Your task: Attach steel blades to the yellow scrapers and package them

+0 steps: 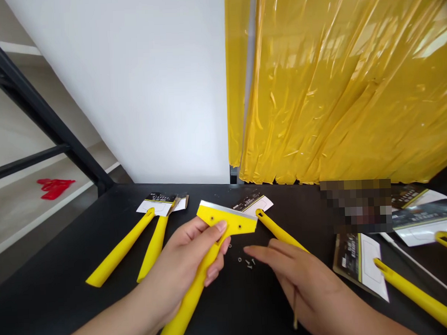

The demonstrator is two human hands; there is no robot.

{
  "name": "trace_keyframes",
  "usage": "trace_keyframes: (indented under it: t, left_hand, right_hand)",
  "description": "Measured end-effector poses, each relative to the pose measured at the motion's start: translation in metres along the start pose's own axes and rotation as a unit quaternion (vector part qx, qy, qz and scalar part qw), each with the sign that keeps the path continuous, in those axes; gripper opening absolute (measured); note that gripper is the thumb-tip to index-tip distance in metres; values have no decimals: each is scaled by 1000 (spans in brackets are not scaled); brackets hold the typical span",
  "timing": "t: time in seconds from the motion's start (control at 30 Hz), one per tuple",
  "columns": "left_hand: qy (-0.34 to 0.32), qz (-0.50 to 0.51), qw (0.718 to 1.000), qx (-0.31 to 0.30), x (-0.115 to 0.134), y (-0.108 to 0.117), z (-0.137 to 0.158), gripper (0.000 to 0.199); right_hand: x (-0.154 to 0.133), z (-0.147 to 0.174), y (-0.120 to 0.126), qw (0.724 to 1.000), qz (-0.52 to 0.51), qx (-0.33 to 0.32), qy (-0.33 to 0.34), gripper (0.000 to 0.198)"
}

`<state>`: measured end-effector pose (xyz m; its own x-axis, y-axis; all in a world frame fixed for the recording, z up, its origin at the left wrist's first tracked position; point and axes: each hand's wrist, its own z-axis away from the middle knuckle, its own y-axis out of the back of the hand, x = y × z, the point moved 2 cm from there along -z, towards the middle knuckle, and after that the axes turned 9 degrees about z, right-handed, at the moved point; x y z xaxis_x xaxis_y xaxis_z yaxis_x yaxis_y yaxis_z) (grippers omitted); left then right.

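A yellow scraper [227, 222] is gripped by its neck in my left hand [197, 246], with the thumb pressed on the head. A metal blade runs along its upper edge, and two dark holes show in the head. To its right, my right hand [296, 272] reaches with the index finger extended above several small screws [249, 264] and a small nut [239, 259] on the black table. A thin brownish rod [295, 314] sticks down from under that palm, its upper part hidden; the other fingers are curled around it.
Yellow scraper handles with cardboard tags lie at left [120, 249] and right [414, 288]; another handle [280, 231] lies behind my right hand. A white panel [177, 91] and yellow film [334, 95] rise behind the table [65, 251]. Red plastic [55, 187] lies on a shelf.
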<state>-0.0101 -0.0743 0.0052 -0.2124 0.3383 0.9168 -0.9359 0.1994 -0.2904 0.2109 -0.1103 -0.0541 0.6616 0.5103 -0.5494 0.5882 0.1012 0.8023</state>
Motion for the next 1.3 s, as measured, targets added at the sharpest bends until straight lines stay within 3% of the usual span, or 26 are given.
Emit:
trace_keyframes:
  t: [0.13,0.23,0.3,0.4,0.53,0.7,0.8,0.87,0.93,1.03,1.13,1.3]
  left_hand:
    - [-3,-8,1000,0,-3,0,-2,39]
    - [2,-13,1000,-12,-5,-2,0,39]
    - [6,-12,1000,-19,-5,-4,1,38]
    - [17,-4,999,-28,-5,-4,3,36]
    - [32,16,999,-39,-6,-2,3,39]
    - [51,70,995,-48,-10,-1,3,39]
    - [64,108,989,-74,-13,-6,7,37]
    - [68,130,985,-90,-17,-12,10,35]
    - [70,150,982,-96,-21,-17,13,31]
    - [68,171,979,-84,-24,-21,16,23]
    - [58,169,981,-82,-26,-20,15,23]
    - [44,151,985,-75,-29,-17,11,22]
  right_hand:
    - [-5,-7,-6,982,177,-46,42,67]
    - [-7,-10,-11,968,244,-51,34,71]
    - [-5,-12,-12,964,263,-37,14,64]
    - [-1,-14,-11,963,267,-19,-20,33]
    - [4,-14,-9,968,241,0,-61,27]
    - [1,-11,2,985,134,12,-111,21]
    - [-5,-11,14,983,-38,16,-181,28]
    - [-11,-12,19,937,-257,31,-233,32]
    - [-18,-13,21,853,-454,43,-254,31]
    - [-25,-13,20,771,-583,34,-254,27]
    - [-25,-11,18,735,-630,24,-250,23]
    - [-22,-9,17,728,-648,17,-223,22]
